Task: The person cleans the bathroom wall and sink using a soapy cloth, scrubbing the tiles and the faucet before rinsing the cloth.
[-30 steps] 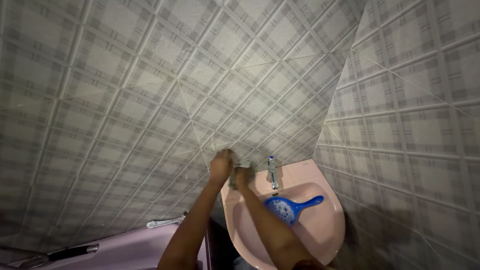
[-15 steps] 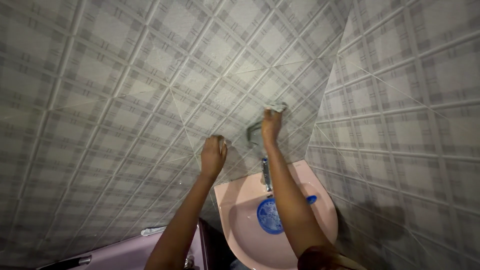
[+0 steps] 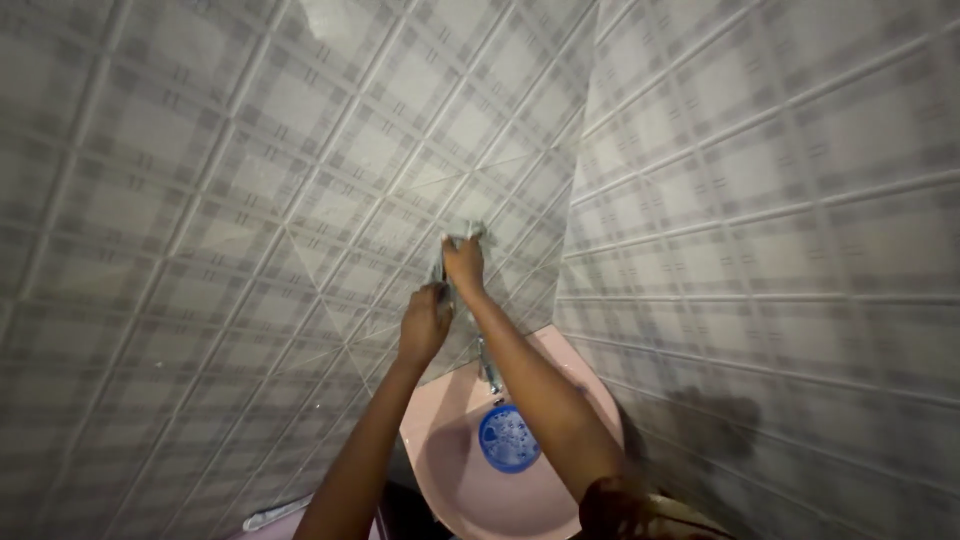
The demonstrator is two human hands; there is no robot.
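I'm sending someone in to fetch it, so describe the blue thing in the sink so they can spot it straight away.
Find the pink washbasin in the corner where the two grey checked tiled walls meet. Below its metal tap, down in the bowl, lies a round blue plastic scoop with small holes in it. It is the only blue item there.

- Two hands: left hand (image 3: 427, 322) and right hand (image 3: 465, 262), mid-frame.
- One cloth (image 3: 458, 236), at the right hand.
- One pink sink (image 3: 455, 480), bottom centre.
- One tap (image 3: 490, 372).
- One blue scoop (image 3: 509, 438), in the sink.
- Two tiled walls.
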